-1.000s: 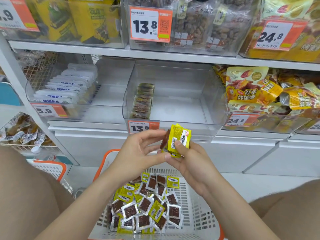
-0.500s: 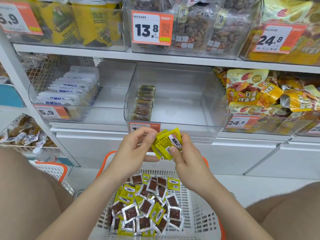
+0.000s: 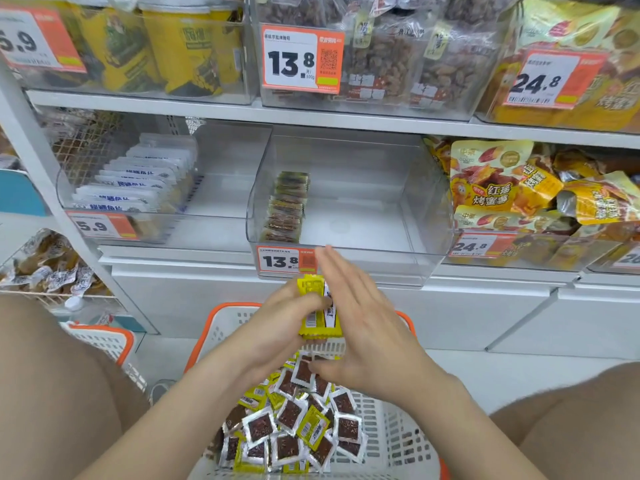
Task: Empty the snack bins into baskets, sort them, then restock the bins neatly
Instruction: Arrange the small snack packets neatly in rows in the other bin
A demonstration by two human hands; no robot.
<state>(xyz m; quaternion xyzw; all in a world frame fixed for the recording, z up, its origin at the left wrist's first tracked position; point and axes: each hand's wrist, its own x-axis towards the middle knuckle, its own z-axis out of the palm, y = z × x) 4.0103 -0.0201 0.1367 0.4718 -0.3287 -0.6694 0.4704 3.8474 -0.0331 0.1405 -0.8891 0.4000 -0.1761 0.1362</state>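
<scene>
My left hand [image 3: 277, 327] grips a small stack of yellow snack packets [image 3: 317, 306] above the white basket [image 3: 401, 441] with orange rim. My right hand [image 3: 360, 323] lies flat with straight fingers against the stack's right side. Several more packets [image 3: 294, 427], yellow and silver-edged with dark contents, lie loose in the basket below. Straight ahead, the clear middle bin [image 3: 349, 216] holds one neat row of the same packets [image 3: 287, 207] along its left wall. The rest of that bin's floor is bare.
The left bin holds a row of white packets [image 3: 138, 178]. Yellow sweet-potato bags [image 3: 540, 188] fill the right bin. A second white basket [image 3: 104, 344] stands lower left. My knees frame the basket on both sides. Price tags hang on the bin fronts.
The packets were fanned between both hands' fingertips. Now they are squared into an upright stack in my left hand, and my right hand has flattened against it.
</scene>
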